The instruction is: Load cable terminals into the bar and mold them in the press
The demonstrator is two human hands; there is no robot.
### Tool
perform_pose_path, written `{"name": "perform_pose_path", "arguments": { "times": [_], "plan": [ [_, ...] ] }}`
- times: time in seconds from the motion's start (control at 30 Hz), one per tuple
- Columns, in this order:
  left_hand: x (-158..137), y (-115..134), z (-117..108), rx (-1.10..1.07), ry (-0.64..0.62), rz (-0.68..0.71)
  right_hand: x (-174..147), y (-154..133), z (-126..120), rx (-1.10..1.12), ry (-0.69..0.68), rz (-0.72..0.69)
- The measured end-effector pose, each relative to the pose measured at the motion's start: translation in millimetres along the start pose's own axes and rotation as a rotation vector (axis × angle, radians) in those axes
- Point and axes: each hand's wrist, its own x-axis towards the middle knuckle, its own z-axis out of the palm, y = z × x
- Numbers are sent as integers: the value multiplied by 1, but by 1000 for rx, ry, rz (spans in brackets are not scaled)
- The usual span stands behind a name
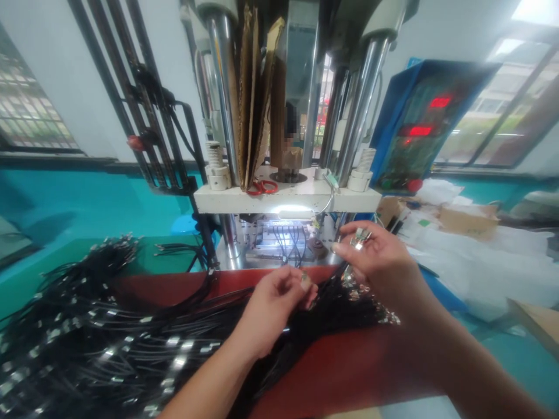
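Note:
In the head view, my left hand (279,299) has its thumb and fingers pinched on a small cable connector (304,277) with a greenish part. My right hand (378,259) is higher and further right, its fingers curled round several metal cable connectors (361,237). Between and below the hands lies a bundle of black cables (332,308), its shiny ends spread to the right. A much larger heap of black cables (131,349) with silvery connectors covers the left of the red worktop (349,361). Palm and fingertips of the right hand are partly hidden.
Ahead stands a press with a white plate (244,202) and steel columns. Under its lamp, several cables lie in a lit mould (286,238). Red-handled scissors (262,187) and cardboard sheets (255,105) rest on the plate. A blue control box (419,128) and white bags (471,267) are right.

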Motion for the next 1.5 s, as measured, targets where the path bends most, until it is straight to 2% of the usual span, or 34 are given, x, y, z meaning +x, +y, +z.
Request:
{"name": "perform_pose_path", "arguments": {
  "times": [0.1,0.17,0.23,0.33,0.4,0.47,0.53,0.6,0.67,0.77,0.87,0.97,1.0,1.03,1.1,1.13,1.17,1.27,1.33,1.4,1.5],
  "plan": [
    [5,14,4,-35,14,72,1,-7,7,11,-32,-40],
    [10,21,12,17,18,170,3,-7,15,54,-91,-28],
    [14,23,20,79,-31,209,5,-5,21,94,-112,-31],
    [17,16,23,57,-183,136,10,0,24,93,-98,-59],
    [18,10,21,8,-232,80,12,-2,20,8,-134,-75],
    [18,8,18,-37,-247,30,15,-7,14,-177,-125,-197],
    [20,8,17,-68,-275,6,16,-15,9,-418,-135,-415],
    [21,10,17,-82,-298,41,15,-23,6,-599,-272,-592],
    [22,12,19,-84,-300,72,15,-30,4,-674,-383,-646],
    [22,13,20,-84,-292,77,15,-34,0,-684,-358,-652],
    [20,15,18,-32,-274,145,14,-25,-6,-559,-390,-547],
    [18,20,15,12,-206,162,5,-3,-8,-119,-225,-248],
    [17,22,14,21,-190,156,-1,8,-6,31,-233,-141],
    [17,23,13,29,-182,153,-9,18,-2,148,-327,-51],
    [16,26,11,43,-189,148,-27,38,13,249,-602,92],
    [16,27,10,48,-195,140,-37,47,22,286,-664,113],
    [15,28,8,52,-198,130,-47,54,33,310,-655,119],
    [13,29,2,88,-202,62,-65,66,61,391,-457,146],
    [11,26,-3,118,-221,-18,-67,68,72,445,-368,197],
    [11,21,-7,152,-217,-70,-66,69,76,433,-334,229],
    [14,10,-7,283,-91,24,-63,75,75,266,-266,207]
  ]
}}
